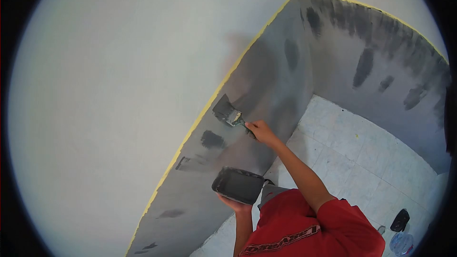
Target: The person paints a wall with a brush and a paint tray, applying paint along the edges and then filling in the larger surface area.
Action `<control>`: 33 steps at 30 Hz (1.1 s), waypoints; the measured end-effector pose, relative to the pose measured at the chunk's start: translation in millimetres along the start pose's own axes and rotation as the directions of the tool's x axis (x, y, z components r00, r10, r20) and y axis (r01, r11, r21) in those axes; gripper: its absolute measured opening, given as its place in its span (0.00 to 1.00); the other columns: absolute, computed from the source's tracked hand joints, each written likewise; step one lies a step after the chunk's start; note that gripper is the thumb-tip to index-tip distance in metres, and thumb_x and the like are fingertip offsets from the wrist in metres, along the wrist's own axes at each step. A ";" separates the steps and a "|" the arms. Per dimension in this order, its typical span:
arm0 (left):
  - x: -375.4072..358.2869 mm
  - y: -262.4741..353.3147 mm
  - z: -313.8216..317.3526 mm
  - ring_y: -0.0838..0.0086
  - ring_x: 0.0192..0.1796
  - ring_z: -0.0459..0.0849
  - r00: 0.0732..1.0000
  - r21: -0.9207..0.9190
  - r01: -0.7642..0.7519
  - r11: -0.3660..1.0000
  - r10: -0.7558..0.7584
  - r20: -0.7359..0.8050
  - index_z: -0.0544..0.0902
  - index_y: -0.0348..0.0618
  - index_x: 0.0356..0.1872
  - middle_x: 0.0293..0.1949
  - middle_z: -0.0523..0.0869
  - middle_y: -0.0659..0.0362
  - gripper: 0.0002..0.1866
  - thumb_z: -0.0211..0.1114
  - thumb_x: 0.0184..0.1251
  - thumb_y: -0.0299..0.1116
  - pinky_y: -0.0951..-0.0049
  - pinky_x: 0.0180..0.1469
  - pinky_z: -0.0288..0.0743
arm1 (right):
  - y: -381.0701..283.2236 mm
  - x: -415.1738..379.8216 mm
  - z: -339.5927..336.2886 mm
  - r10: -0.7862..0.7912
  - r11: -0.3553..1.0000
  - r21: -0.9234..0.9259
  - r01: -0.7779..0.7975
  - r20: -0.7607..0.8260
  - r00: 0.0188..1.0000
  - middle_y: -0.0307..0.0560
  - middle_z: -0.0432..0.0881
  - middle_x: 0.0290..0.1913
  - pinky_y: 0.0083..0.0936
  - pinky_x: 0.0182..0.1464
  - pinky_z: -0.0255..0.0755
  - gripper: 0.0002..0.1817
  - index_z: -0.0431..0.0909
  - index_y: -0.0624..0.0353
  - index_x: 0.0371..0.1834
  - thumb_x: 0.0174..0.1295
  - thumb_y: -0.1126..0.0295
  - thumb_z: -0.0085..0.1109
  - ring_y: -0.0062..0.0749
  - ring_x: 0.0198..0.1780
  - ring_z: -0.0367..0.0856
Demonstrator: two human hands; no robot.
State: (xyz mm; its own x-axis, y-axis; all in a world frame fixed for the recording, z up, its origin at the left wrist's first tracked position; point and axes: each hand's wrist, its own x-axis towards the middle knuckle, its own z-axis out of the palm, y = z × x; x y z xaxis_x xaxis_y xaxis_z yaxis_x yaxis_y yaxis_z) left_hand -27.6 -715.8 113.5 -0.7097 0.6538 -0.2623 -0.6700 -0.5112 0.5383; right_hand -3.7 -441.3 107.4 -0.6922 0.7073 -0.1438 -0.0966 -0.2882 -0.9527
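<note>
My right hand (257,132) is closed around the handle of a paintbrush (233,115), whose bristles touch the grey lower part of the wall (257,81) just under the yellow tape (204,116). Fresh dark grey paint shows around the bristles. Lower down, my left hand (235,203) supports a black paint tray (239,185) from below and along its near edge. Dark grey paint lies in the tray. Most of the left fingers are hidden under it.
Dark paint patches (212,139) dot the wall beside me, and more streaks (364,68) mark the adjoining wall. Above the tape the wall (119,76) is white. On the tiled floor (352,147) lie a black object (400,220) and a clear plastic item (402,244).
</note>
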 end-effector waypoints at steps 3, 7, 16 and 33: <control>1.7 0.9 1.5 0.58 0.61 0.83 1.000 -0.012 -0.013 1.000 0.013 0.006 0.80 0.56 0.63 0.60 0.84 0.61 0.34 0.48 0.72 0.69 0.50 0.63 0.78 | -2.3 -0.4 -12.7 0.095 0.995 -0.002 -0.095 0.021 0.995 0.35 0.72 0.18 0.23 0.17 0.56 0.24 0.82 0.62 0.31 0.76 0.51 0.56 0.19 0.15 0.64; 2.6 -0.3 -2.2 0.57 0.60 0.83 0.999 0.011 -0.026 1.000 0.026 0.032 0.80 0.56 0.63 0.60 0.84 0.61 0.34 0.48 0.72 0.70 0.49 0.62 0.79 | 3.0 5.9 -36.0 0.060 0.996 -0.075 -0.055 0.065 0.996 0.36 0.72 0.17 0.23 0.17 0.56 0.24 0.82 0.62 0.29 0.75 0.52 0.57 0.20 0.14 0.64; 5.0 1.3 -11.8 0.56 0.61 0.83 0.999 -0.011 -0.028 1.000 0.028 0.036 0.80 0.57 0.65 0.62 0.83 0.61 0.35 0.48 0.71 0.70 0.45 0.62 0.79 | -19.4 -2.0 -34.5 -0.152 0.985 -0.064 0.160 0.117 0.981 0.34 0.71 0.16 0.24 0.19 0.60 0.25 0.81 0.61 0.26 0.75 0.52 0.57 0.19 0.15 0.66; 2.4 5.3 -15.0 0.56 0.61 0.83 0.999 0.027 -0.015 1.000 0.014 0.045 0.80 0.57 0.64 0.62 0.84 0.61 0.34 0.49 0.71 0.69 0.45 0.63 0.79 | 20.9 6.3 -47.5 0.141 0.944 -0.283 -0.167 -0.112 0.984 0.41 0.74 0.17 0.29 0.19 0.59 0.23 0.81 0.64 0.23 0.70 0.57 0.62 0.26 0.16 0.68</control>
State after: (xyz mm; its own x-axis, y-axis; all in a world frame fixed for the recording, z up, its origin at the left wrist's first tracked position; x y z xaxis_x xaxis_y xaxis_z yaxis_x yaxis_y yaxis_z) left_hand -36.1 -725.3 103.7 -0.7086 0.6709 -0.2183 -0.6528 -0.5060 0.5638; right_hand 23.8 -412.2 73.9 -0.6141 0.7277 -0.3055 0.2273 -0.2076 -0.9514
